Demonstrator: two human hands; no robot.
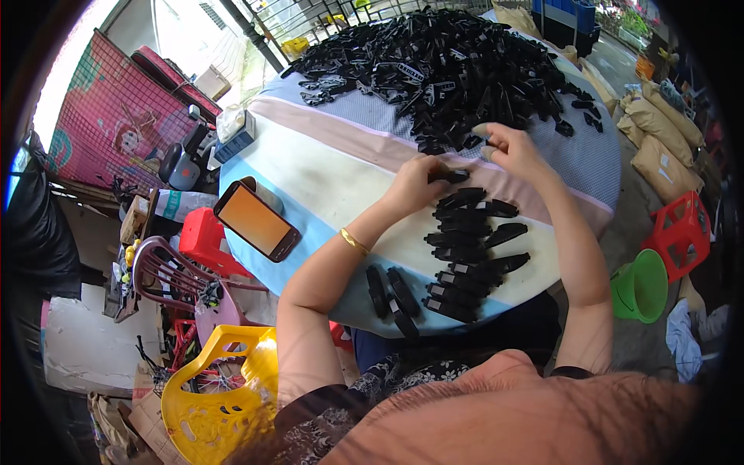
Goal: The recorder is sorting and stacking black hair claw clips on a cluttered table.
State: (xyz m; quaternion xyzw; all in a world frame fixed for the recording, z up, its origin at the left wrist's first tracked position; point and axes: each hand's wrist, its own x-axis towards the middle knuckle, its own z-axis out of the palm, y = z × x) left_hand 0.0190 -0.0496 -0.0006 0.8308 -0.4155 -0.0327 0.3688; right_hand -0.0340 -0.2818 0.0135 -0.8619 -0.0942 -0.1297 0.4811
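Hands at a cloth-covered bench (333,155). The left hand (416,183) has a narrow grip on a black piece (458,177), just beyond rows of similar pieces (460,231). The right hand (518,155) is at the near edge of a black heap (465,74); from here I cannot tell whether its grip holds anything. A phone (256,221) stands tilted, left.

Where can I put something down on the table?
The cloth is bare between the phone and left hand, and between the tissue box and black pile. It's crowded under the pile and around the lined-up black pieces.
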